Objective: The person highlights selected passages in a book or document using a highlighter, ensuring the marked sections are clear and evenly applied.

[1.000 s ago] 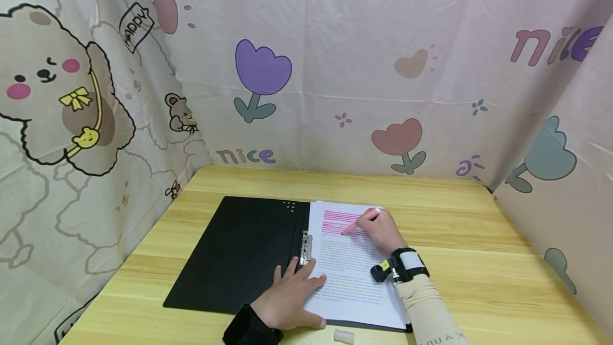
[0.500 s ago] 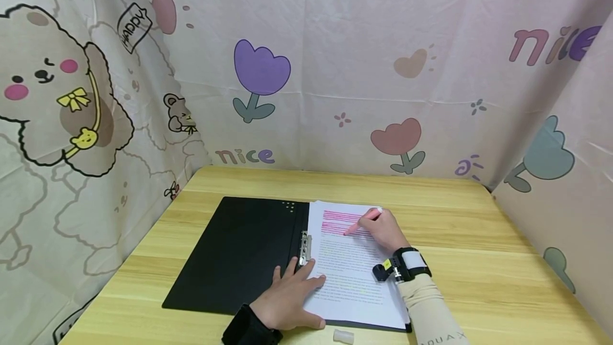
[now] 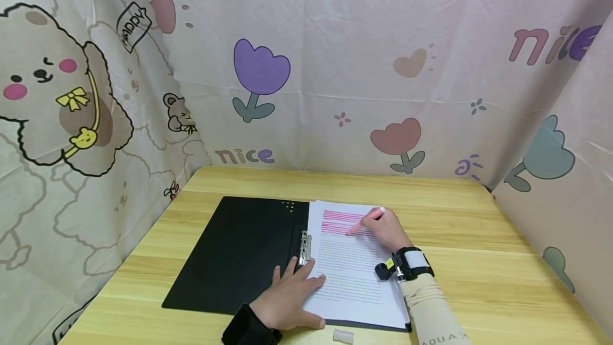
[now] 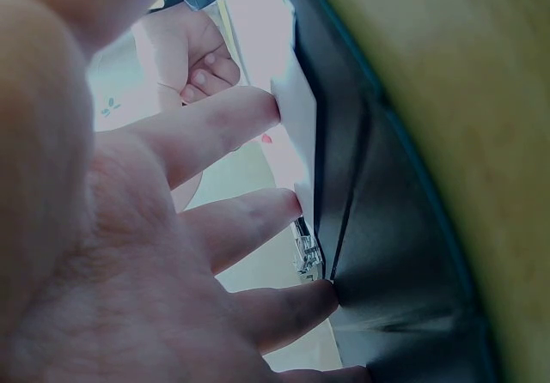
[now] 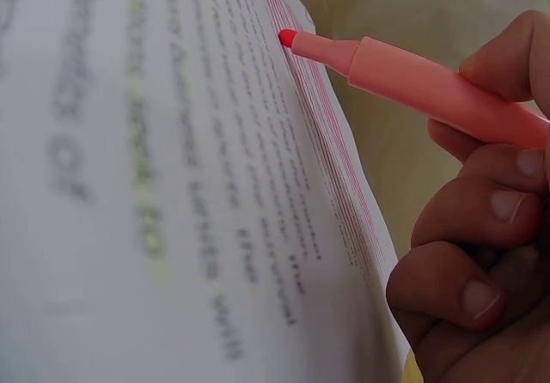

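A pink highlighter (image 3: 364, 221) is pinched in my right hand (image 3: 390, 230), its red tip on the printed sheet (image 3: 354, 276). Pink strokes cover the upper lines of text, and the right wrist view also shows faint yellow marks lower down. Under the paper lies an open black clip folder (image 3: 239, 254) with a metal clip (image 3: 304, 248) at its spine. My left hand (image 3: 289, 297) rests with spread fingers across the sheet's lower left and the folder's spine. In the right wrist view the highlighter (image 5: 430, 87) is uncapped, with thumb and fingers around its barrel.
A small pale grey cap-like piece (image 3: 343, 336) lies on the wooden table (image 3: 479, 281) by the front edge of the folder. Cloth curtains (image 3: 306, 68) with cartoon prints stand behind the table and on both sides.
My right hand has slid slightly to the right, the highlighter's tip travelling along a text line. The left hand, folder and paper stay in place.
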### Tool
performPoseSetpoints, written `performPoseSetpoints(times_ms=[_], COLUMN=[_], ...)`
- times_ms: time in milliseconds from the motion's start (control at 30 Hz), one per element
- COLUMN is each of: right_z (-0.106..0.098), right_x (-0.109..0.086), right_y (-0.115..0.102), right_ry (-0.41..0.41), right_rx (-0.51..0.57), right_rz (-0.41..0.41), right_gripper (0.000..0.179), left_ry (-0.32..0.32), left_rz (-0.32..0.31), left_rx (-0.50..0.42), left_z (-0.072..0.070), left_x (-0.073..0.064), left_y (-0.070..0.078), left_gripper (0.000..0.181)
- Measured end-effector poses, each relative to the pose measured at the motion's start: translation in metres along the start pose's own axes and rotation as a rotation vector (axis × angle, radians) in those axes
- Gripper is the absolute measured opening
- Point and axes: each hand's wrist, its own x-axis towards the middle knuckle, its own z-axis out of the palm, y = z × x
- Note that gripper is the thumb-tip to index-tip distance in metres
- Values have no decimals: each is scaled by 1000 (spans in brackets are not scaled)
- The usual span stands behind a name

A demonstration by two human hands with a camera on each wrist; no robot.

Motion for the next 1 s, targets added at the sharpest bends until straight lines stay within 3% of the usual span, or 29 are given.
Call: performPoseSetpoints(times_ms=[333,667,1000], right_z=[-3,-7,-9], right_x=[-4,-3,-2], right_y=[-4,2,2], right_ry=[-21,-20,-15], right_rx=[48,29,62], right_rz=[83,56,86], right_gripper=[23,20,18], left_ry=[3,6,4], left_rz=[6,13,17], left_rx=[-1,-7,-13], left_z=[0,1,0], left_x=[-1,-1,-2], left_y=[-1,-1,-1], left_gripper=[80,79,79])
